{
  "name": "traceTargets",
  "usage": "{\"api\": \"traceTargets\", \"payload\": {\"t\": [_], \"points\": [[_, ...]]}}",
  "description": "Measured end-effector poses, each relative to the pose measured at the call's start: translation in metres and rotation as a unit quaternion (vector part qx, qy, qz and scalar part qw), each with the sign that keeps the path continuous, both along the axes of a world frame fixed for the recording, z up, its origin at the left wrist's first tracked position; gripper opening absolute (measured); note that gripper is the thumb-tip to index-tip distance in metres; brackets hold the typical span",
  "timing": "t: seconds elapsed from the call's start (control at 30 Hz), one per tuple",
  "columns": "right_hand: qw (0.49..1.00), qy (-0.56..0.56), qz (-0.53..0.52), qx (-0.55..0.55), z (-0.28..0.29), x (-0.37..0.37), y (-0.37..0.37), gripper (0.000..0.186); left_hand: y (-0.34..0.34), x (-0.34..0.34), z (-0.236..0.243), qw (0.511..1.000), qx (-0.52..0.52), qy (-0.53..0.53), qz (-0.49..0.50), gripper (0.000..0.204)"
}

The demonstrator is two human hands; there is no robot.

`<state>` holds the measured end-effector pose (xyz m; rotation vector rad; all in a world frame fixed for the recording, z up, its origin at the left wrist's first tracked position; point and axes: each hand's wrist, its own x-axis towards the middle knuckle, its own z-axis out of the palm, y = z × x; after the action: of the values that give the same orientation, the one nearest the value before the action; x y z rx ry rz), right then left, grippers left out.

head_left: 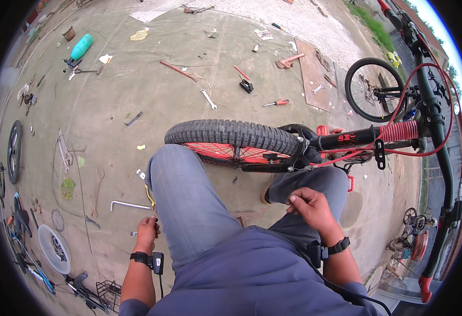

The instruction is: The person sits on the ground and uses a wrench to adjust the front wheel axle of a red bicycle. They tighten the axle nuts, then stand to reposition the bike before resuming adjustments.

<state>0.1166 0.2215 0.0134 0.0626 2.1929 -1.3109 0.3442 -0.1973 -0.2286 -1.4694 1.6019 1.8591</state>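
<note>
My left hand [148, 230] is low beside my left leg, fingers curled; what it holds, if anything, is hidden. An L-shaped steel wrench [121, 205] and yellow-handled pliers [149, 196] lie just beyond it. My right hand [307, 207] is over my right thigh, closed with thumb against fingers; I cannot make out anything in it. Across in front of my knees is a bicycle's knobby front tire [231, 131] with red rim and spokes, joined to a black fork [349, 138], red spring and dark handlebar [435, 126] reaching along the right.
Wrenches [209, 99], a screwdriver [278, 102] and a teal cylinder [82, 46] lie on the ground. A detached wheel [15, 151], bicycle parts and a white basin [45, 241] are at left. Another wheel [358, 87] and a board [311, 81] are at upper right.
</note>
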Motion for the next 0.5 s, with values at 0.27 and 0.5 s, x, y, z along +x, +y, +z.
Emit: {"api": "traceTargets", "payload": {"t": [0.27, 0.5], "points": [[0.999, 0.046, -0.016, -0.016, 0.015, 0.005, 0.022, 0.013, -0.002, -0.017, 0.016, 0.999, -0.020, 0.030, 0.005, 0.027], [0.997, 0.069, -0.023, -0.033, 0.028, 0.005, 0.034, 0.013, -0.001, -0.021, 0.033, 0.998, -0.026, 0.046, 0.016, 0.027]]}}
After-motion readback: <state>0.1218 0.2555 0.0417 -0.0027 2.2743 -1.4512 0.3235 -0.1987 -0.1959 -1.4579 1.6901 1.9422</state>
